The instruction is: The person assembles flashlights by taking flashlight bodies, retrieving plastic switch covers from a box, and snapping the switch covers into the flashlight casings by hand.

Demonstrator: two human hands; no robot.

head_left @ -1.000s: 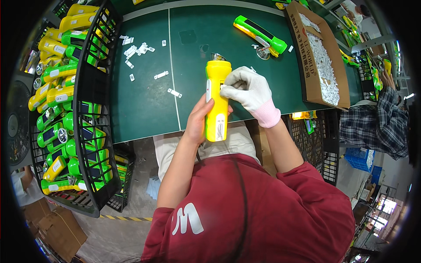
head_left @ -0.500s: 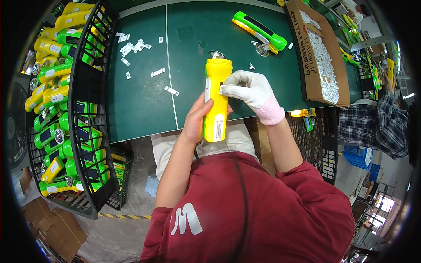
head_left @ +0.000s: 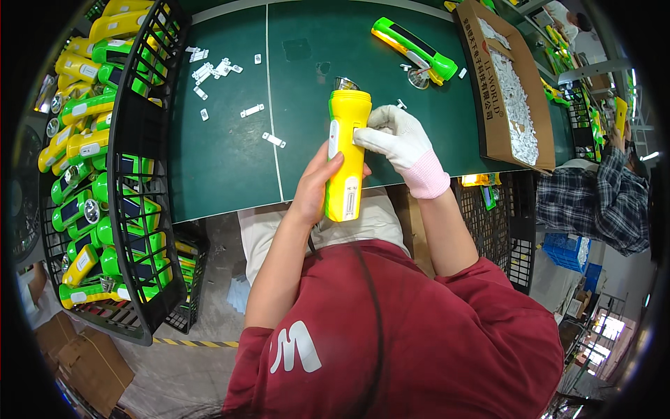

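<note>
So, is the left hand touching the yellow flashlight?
Touching. The head view shows the left hand wrapped around the yellow flashlight, thumb over its left edge and fingers showing past its right.

Worker (head_left: pixel 398 321) with bare left hand (head_left: pixel 313 187) around a yellow-and-green flashlight (head_left: pixel 344 167), gloved right hand (head_left: pixel 401 142) touching its side. Around it: second flashlight (head_left: pixel 413 49), one o'clock; carton (head_left: pixel 488 133) of white pieces (head_left: pixel 518 115), past two o'clock; black crate (head_left: pixel 129 143) of more flashlights (head_left: pixel 85 148), nine o'clock; loose white clips (head_left: pixel 203 71), ten o'clock.

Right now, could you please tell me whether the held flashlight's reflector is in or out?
Out: the reflector shows, tilted, beyond the yellow flashlight.
</note>
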